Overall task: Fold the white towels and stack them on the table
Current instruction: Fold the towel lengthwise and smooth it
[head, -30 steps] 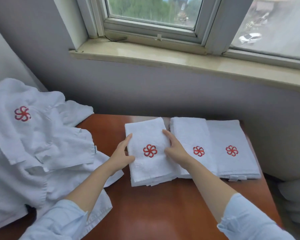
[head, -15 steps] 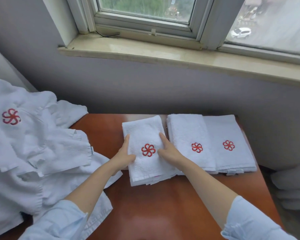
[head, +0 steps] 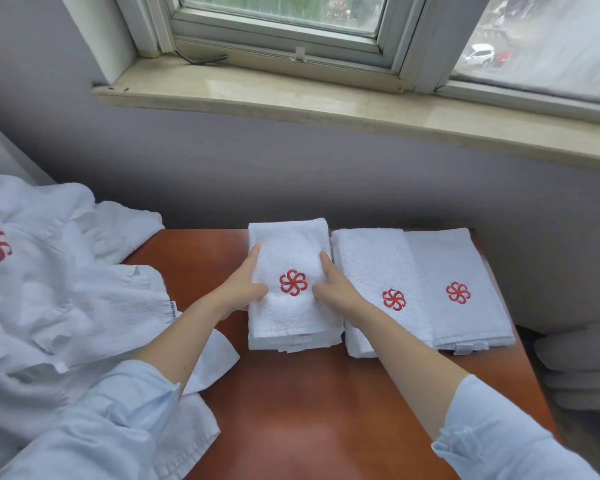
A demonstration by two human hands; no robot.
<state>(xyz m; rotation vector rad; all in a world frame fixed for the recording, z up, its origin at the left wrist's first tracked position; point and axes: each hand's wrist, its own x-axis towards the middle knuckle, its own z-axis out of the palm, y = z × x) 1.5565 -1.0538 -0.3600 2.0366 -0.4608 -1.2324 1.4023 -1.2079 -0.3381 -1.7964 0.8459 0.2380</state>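
A folded white towel point(head: 291, 251) with a red flower emblem lies on the brown table point(head: 309, 410), at its middle back. My left hand point(head: 243, 289) lies against the towel's left edge, fingers straight, thumb on top. On the opposite edge my right hand point(head: 333, 285) presses the same way, thumb pointing at the emblem. Two more folded towels point(head: 374, 265) point(head: 454, 261) lie side by side just to the right, touching each other. A heap of unfolded white towels point(head: 66, 289) covers the table's left end.
A grey wall and a stone window sill point(head: 326, 105) rise behind the table. Grey folded cloth point(head: 582, 368) sits off the table's right edge. The table's front half shows bare wood.
The middle towel has been turned from a slant to lie parallel with the two on its right. Both hands stayed on its sides.
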